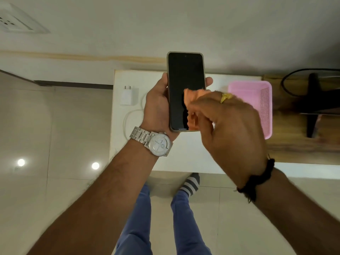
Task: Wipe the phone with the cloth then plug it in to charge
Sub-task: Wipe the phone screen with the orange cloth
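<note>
Left hand (156, 105) grips the phone (185, 85) — dark-screened (grey case) — right hand (226, 122) pinching an orange cloth (192, 100) against it.

The right hand (230, 126) is blurry and covers the bottom right corner of the phone (185, 85). Most of the orange cloth (193, 100) is tucked under its fingers. The left hand (156, 105) hides part of the white cable (128, 116). The wall socket (16, 21) is cut off at the edge.

Left of the hands, charger (128, 95) and cable (127, 120) occupy the worktop (184, 155); right, a pink basket (257, 100); nearer edge bare.
</note>
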